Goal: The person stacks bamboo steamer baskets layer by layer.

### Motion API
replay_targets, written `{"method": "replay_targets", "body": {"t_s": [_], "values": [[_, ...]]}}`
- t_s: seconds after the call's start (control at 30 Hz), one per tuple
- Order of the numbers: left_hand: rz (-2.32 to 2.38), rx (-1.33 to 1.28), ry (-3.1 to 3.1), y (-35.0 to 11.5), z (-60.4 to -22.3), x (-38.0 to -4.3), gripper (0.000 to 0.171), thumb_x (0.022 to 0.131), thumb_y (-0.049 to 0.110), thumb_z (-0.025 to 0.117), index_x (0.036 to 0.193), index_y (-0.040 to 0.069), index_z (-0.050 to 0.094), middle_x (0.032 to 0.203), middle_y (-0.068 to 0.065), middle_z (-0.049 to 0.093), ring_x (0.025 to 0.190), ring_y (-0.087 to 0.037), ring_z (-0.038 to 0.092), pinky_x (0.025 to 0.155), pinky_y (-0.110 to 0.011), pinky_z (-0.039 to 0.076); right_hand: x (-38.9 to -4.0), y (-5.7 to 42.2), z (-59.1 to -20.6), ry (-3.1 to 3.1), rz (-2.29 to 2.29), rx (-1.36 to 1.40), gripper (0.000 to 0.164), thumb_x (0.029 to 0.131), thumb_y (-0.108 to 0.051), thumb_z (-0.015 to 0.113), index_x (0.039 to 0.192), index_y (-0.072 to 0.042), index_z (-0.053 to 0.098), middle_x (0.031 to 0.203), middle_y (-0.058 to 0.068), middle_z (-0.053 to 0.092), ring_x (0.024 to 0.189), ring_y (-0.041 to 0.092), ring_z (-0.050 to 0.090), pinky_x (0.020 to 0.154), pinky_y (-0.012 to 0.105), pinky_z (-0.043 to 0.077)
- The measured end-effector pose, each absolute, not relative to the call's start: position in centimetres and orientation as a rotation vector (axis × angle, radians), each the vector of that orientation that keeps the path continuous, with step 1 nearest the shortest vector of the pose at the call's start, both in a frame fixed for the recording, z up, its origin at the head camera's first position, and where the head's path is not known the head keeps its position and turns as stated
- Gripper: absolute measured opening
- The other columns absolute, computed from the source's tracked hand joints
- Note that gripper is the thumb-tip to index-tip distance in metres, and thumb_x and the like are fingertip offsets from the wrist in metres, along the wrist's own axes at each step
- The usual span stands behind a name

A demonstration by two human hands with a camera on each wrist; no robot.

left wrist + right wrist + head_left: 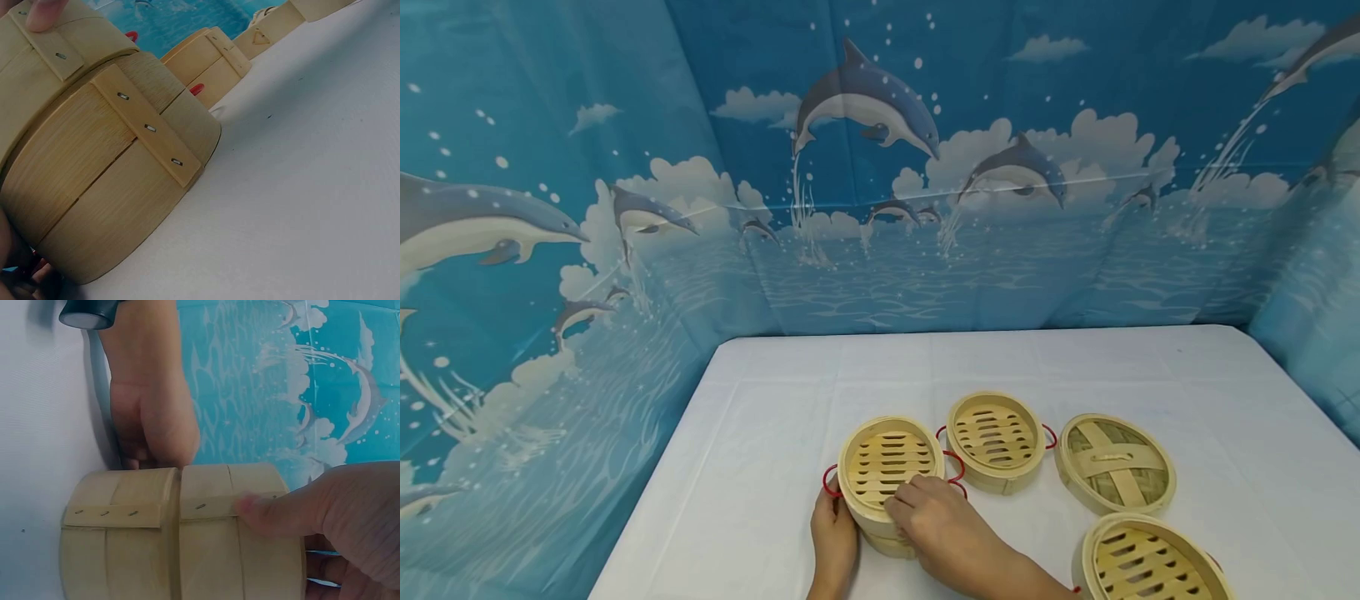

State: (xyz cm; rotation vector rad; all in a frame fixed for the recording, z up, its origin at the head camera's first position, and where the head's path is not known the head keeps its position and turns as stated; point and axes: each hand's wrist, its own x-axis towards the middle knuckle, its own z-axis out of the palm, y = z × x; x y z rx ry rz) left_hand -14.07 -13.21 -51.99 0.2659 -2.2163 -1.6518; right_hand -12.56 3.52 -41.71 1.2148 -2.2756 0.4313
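Note:
Two round bamboo steamer baskets are stacked at the front middle of the table in the head view. The upper steamer basket [868, 518] has a slatted floor and red loop handles; the lower steamer basket [886, 546] sits directly beneath. My right hand [951, 529] grips the upper one at its near right rim. In the right wrist view its thumb [269, 512] presses the outer wall beside a stapled strip, and the fingers go over the rim, partly hidden. My left hand [837, 533] holds the stack's left side, low by the lower basket, fingers largely hidden behind it.
Behind and right of the stack stands another slatted steamer basket [996, 479] with red handles. Further right lies a woven bamboo lid [1116, 462], and a slatted basket [1093, 554] is at the front right. A dolphin-print curtain [880, 275] rises behind the white table [760, 467].

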Motion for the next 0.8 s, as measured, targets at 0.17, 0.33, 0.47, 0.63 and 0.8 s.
{"method": "replay_targets", "body": {"t_s": [0.17,0.33,0.47,0.63,0.8], "values": [[-1.641,0.286,-2.217,-13.16,-51.97,-14.01,0.027,0.091,-0.006,0.046,0.117,-0.010,0.054,0.113,-0.020,0.059,0.111,-0.031,0.051,0.093,-0.045,0.041,-12.41,3.54,-41.86,-2.294,0.447,1.210,0.026,0.059,-0.005,0.076,0.079,-0.012,0.060,0.076,-0.005,0.055,0.068,0.012,0.049,0.066,0.026,0.042],[-1.622,0.312,-2.224,-13.10,-51.89,-13.91,0.024,0.091,-0.006,0.047,0.113,-0.009,0.056,0.108,-0.019,0.061,0.108,-0.032,0.053,0.091,-0.045,0.043,-12.51,3.24,-41.83,-2.285,0.446,1.215,0.026,0.058,-0.006,0.076,0.078,-0.012,0.060,0.073,-0.005,0.053,0.065,0.012,0.048,0.062,0.025,0.041],[-1.612,0.339,-2.232,-13.12,-51.87,-13.92,0.019,0.092,-0.003,0.048,0.107,-0.006,0.060,0.104,-0.015,0.063,0.104,-0.029,0.055,0.087,-0.041,0.045,-12.50,3.03,-41.71,-2.309,0.442,1.218,0.025,0.060,-0.007,0.076,0.078,-0.011,0.060,0.073,-0.005,0.053,0.065,0.012,0.047,0.062,0.026,0.042],[-1.637,0.357,-2.216,-13.16,-51.83,-14.00,0.017,0.092,-0.001,0.050,0.103,-0.004,0.062,0.103,-0.013,0.063,0.103,-0.026,0.055,0.085,-0.035,0.047,-12.40,3.00,-41.56,-2.367,0.434,1.205,0.025,0.063,-0.008,0.076,0.083,-0.010,0.062,0.078,-0.004,0.054,0.070,0.013,0.050,0.066,0.029,0.044],[-1.614,0.316,-2.200,-13.19,-51.87,-14.04,0.016,0.089,-0.003,0.052,0.101,-0.002,0.064,0.101,-0.010,0.064,0.101,-0.023,0.056,0.086,-0.033,0.046,-12.44,3.19,-41.35,-2.391,0.454,1.220,0.025,0.064,-0.009,0.077,0.084,-0.010,0.063,0.079,-0.004,0.055,0.071,0.013,0.050,0.066,0.029,0.045]]}}
